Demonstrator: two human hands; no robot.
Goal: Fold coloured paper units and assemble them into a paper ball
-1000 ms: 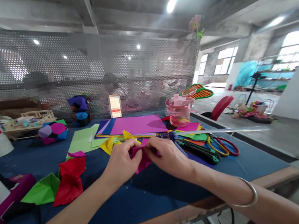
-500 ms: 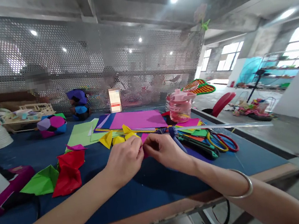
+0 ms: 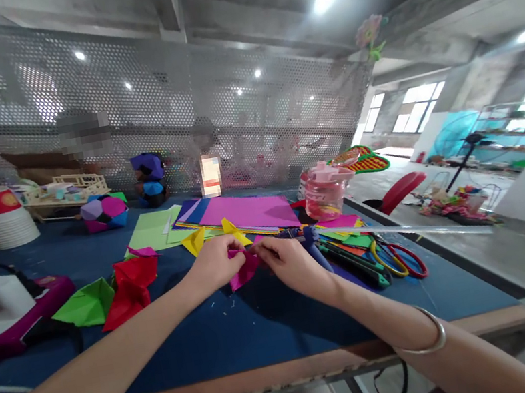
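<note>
A small folded magenta paper [image 3: 244, 273] is pinched between my two hands above the blue table. My left hand [image 3: 216, 263] has its fingers closed on the paper's upper left part. At its right edge are the closed fingertips of my right hand [image 3: 286, 260]. Yellow folded papers [image 3: 195, 241] lie just behind my left hand. Red folded paper [image 3: 129, 289] and green folded paper [image 3: 89, 304] rest to the left. Behind the hands is a stack of coloured sheets with a purple one [image 3: 250, 213] on top.
Right of my hands lie a blue glue gun [image 3: 312, 242] with a clear stick, a green cutter [image 3: 355, 263] and scissors [image 3: 408, 259]. A pink jar [image 3: 323, 192] stands behind them. Paper cups [image 3: 2, 218] and a purple power strip [image 3: 35, 318] are at left.
The magenta paper, mostly hidden before, now shows below and between my hands. My left hand has turned and its fingertips have moved slightly apart from my right. The view has shifted, moving the table items rightward.
</note>
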